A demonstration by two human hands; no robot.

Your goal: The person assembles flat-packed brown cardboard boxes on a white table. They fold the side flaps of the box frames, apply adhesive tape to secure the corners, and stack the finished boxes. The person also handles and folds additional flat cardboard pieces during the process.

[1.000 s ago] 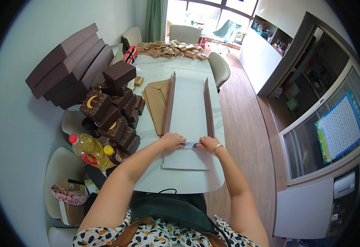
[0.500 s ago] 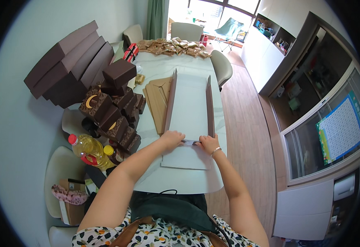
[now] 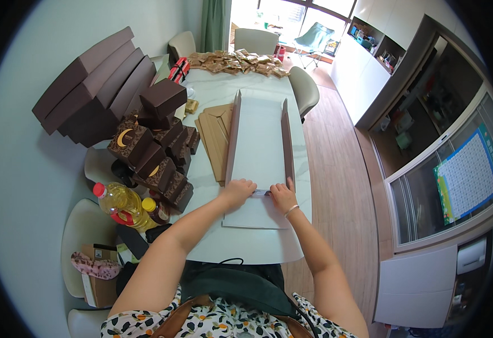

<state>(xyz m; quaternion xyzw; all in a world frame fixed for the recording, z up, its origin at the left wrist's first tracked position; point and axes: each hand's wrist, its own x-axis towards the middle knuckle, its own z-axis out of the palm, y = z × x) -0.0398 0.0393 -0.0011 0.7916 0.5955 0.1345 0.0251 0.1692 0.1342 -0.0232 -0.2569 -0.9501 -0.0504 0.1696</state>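
Observation:
A long cardboard box (image 3: 260,141), white inside with dark brown raised side walls, lies open on the marble-patterned table (image 3: 232,246). At its near end, my left hand (image 3: 240,194) is closed on the left corner, fingers bent inward. My right hand (image 3: 283,196) is closed at the right corner beside the brown wall. Between my hands shows a short grey-and-white strip (image 3: 261,193) along the fold; I cannot make out its kind. Toward me, the box's white end flap (image 3: 255,219) lies flat. My fingertips are partly hidden.
Flat tan cardboard (image 3: 211,143) lies left of the box. Dark brown boxes (image 3: 162,141) are stacked at left, near an oil bottle (image 3: 122,205). Gold packets (image 3: 241,63) cover the table's far end. Chairs (image 3: 303,90) stand around the table.
My right hand has moved slightly left and turned inward along the fold. The box's near end has shifted a little; my left hand stays at its corner.

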